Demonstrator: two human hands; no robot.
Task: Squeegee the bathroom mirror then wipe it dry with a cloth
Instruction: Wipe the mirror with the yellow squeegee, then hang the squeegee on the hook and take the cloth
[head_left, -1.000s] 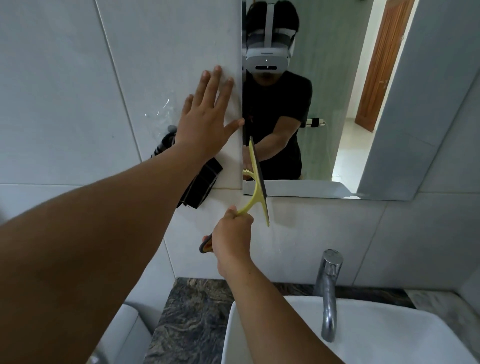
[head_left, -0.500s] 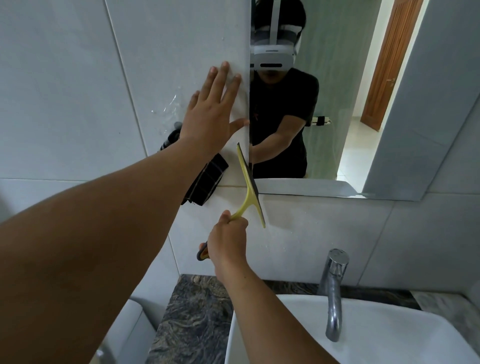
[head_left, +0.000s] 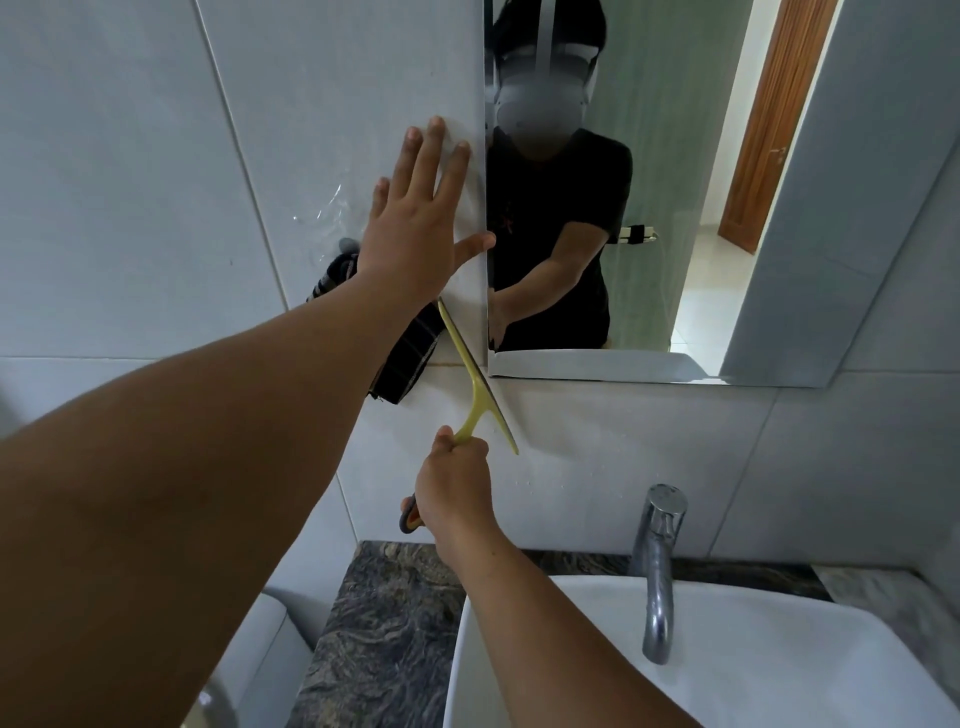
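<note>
Domestic bathroom. Large pale wall tiles (head_left: 130, 182) surround a frameless mirror (head_left: 675, 156); below it, a white basin (head_left: 753, 675) with a chrome tap (head_left: 658, 561) sits on a dark stone counter (head_left: 384, 623). A wooden door (head_left: 769, 130) appears reflected.

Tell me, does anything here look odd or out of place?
Yes: the squeegee in the right hand sits off the mirror, its blade across the tiled wall at the glass's lower left corner. The left hand is pressed flat on the wall, over a dark checked cloth hanging there.
</note>
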